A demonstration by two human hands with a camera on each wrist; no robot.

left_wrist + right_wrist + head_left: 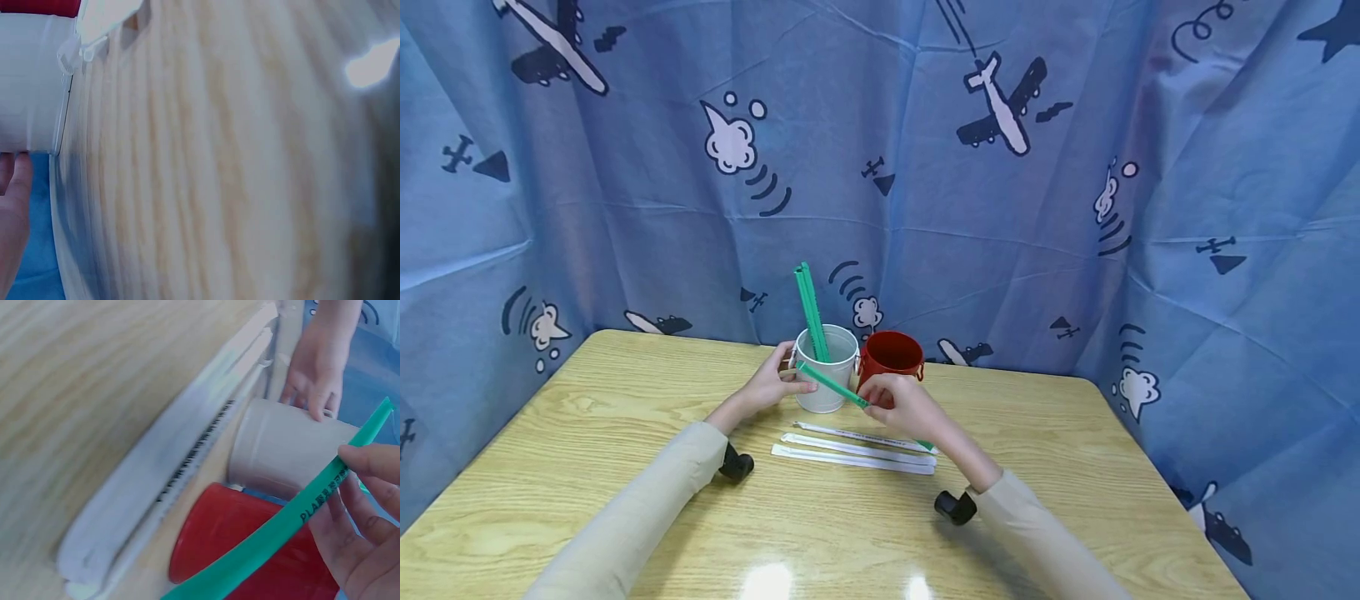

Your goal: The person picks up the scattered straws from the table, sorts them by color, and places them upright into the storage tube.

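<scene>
My right hand [906, 407] pinches a green paper-wrapped straw [275, 544] with printed lettering. This straw slants across in front of the white bucket [822, 398], one end over its front rim. My left hand [767, 381] grips the side of that bucket, thumb at the front. Several green wrapped straws [811, 304] stand upright inside it, leaning left. Just to the right is a red bucket [891, 352], partly hidden behind my right hand. In the left wrist view, the fingers [22, 175] touch the white bucket's wall.
Three white paper-wrapped straws [853, 461] lie side by side on the wooden table [662, 400] in front of the buckets. A blue curtain [820, 167] with airplane prints hangs behind the table's back edge.
</scene>
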